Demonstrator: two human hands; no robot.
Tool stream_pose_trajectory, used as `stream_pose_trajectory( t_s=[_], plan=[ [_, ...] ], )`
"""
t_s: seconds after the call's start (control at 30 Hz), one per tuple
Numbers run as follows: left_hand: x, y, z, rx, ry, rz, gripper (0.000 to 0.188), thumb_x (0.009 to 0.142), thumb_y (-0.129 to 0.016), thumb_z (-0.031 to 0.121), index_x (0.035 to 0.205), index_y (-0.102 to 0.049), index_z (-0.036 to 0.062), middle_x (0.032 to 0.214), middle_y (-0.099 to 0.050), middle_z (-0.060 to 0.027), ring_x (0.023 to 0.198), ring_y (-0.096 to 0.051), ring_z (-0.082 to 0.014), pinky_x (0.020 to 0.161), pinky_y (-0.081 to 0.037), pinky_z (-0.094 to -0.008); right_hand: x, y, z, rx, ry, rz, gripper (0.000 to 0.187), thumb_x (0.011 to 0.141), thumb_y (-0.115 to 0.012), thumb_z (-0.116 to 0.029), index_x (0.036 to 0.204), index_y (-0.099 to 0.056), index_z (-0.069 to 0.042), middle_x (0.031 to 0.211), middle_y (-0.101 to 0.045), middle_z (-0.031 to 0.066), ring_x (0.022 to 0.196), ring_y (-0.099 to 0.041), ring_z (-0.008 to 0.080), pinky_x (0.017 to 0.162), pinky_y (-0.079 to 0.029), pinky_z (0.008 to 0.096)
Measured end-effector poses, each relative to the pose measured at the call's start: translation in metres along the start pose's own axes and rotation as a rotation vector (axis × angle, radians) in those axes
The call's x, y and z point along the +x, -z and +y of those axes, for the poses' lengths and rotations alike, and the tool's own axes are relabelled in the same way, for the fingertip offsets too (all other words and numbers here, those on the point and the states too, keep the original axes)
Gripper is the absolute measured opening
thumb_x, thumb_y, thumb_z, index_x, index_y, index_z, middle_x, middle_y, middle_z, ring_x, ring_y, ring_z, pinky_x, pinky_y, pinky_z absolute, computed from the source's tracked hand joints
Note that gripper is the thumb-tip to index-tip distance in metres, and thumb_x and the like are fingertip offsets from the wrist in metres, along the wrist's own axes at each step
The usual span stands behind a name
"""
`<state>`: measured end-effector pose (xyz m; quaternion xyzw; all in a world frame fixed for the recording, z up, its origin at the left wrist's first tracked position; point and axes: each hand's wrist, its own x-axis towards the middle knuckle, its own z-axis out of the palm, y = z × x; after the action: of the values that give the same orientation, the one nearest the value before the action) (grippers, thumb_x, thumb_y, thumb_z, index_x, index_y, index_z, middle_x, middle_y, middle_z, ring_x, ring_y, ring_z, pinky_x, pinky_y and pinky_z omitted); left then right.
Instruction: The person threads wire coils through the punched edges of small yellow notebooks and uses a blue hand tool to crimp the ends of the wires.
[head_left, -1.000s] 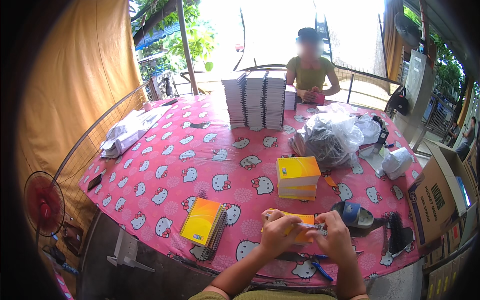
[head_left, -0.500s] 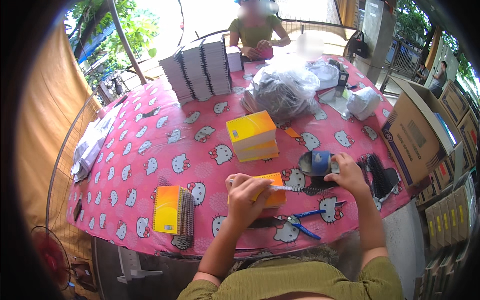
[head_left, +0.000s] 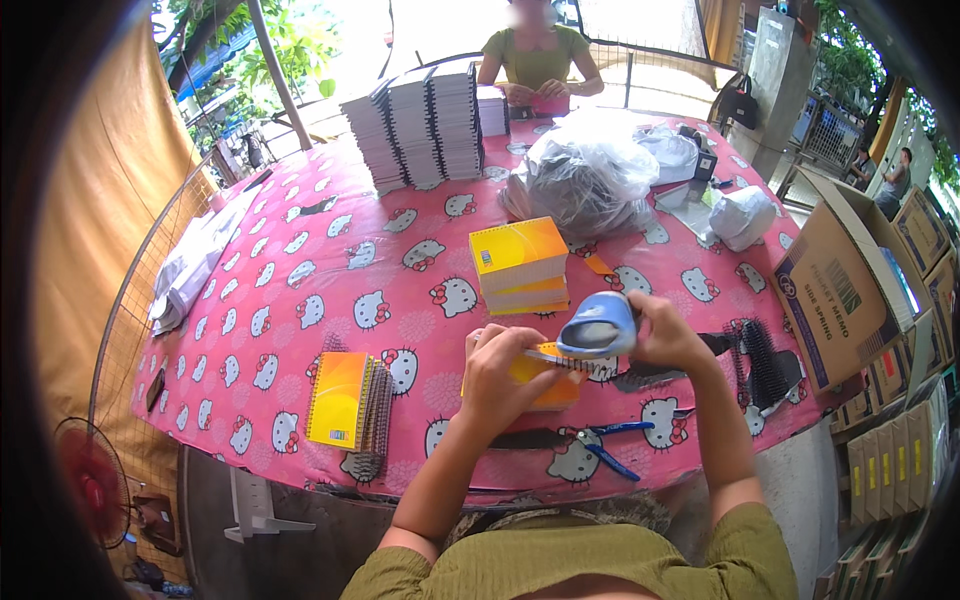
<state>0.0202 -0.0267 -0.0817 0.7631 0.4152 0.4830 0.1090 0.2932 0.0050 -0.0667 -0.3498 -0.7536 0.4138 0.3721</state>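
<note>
My left hand (head_left: 492, 372) pinches a small yellow memo pad (head_left: 548, 350) with a coil along its edge, just above a low yellow-orange pile of memo pads (head_left: 545, 396). In my right hand (head_left: 660, 332) is a blue, rounded, cup-like object (head_left: 600, 326) with a pale inside, tilted over and against the pad's coil edge. Blue-handled pliers (head_left: 612, 450) lie just in front of the pile. Beyond it stands a taller stack of yellow memo pads (head_left: 520, 262). To the left are coil-bound memo pads (head_left: 340, 402), their coils facing right.
Black coils (head_left: 762, 368) lie on the right of the pink table, beside an open cardboard box (head_left: 835, 290). Farther back are clear plastic bags (head_left: 580, 180) and tall stacks of bound pads (head_left: 415, 130). Another person (head_left: 540, 65) sits across the table.
My right hand has lifted the blue cup-like object off the table and brought it left to the memo pad. My left hand still holds the pad.
</note>
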Motion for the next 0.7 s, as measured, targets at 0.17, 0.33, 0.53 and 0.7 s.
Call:
stream_pose_trajectory(
  t_s=[0.17,0.33,0.53,0.7],
  plan=[
    [0.003,0.003,0.007,-0.007,0.095,-0.011,0.056,0.061,-0.086,0.018,0.111,-0.062,0.0117,0.081,-0.067,-0.0005,0.09,-0.06,-0.0207,0.087,-0.042,-0.0376,0.009,0.007,-0.005,-0.183,-0.105,-0.078,0.048,0.076,-0.074,-0.009,0.119,-0.055,-0.005,0.108,-0.063,0.0092,0.099,-0.059,0.0157,0.09,-0.047,0.0323],
    [0.003,0.006,-0.003,0.019,0.022,0.056,0.068,0.06,-0.088,0.015,0.121,-0.056,0.0093,0.099,-0.065,-0.0062,0.1,-0.06,-0.0242,0.092,-0.046,-0.0365,0.025,-0.015,0.011,0.067,0.15,0.125,0.041,0.075,-0.074,-0.01,0.111,-0.057,-0.002,0.104,-0.064,0.0117,0.093,-0.062,0.0192,0.084,-0.048,0.0326],
    [-0.027,0.003,-0.026,-0.512,0.31,0.196,0.053,0.072,-0.079,-0.002,0.12,-0.057,0.0027,0.112,-0.061,-0.0091,0.105,-0.059,-0.0183,0.092,-0.052,-0.0341,0.051,-0.027,-0.007,-0.117,0.056,0.085,0.04,0.067,-0.08,-0.008,0.101,-0.059,-0.002,0.089,-0.066,0.0055,0.082,-0.063,0.0151,0.074,-0.051,0.0299],
    [-0.035,0.008,-0.031,-0.881,0.452,0.273,0.038,0.081,-0.07,-0.009,0.117,-0.061,-0.0033,0.108,-0.065,-0.0092,0.097,-0.064,-0.0152,0.087,-0.055,-0.0288,0.066,-0.037,-0.019,-0.204,0.01,0.005,0.042,0.068,-0.082,-0.006,0.102,-0.058,-0.002,0.092,-0.065,0.0038,0.085,-0.06,0.0103,0.076,-0.05,0.0272]
  ],
)
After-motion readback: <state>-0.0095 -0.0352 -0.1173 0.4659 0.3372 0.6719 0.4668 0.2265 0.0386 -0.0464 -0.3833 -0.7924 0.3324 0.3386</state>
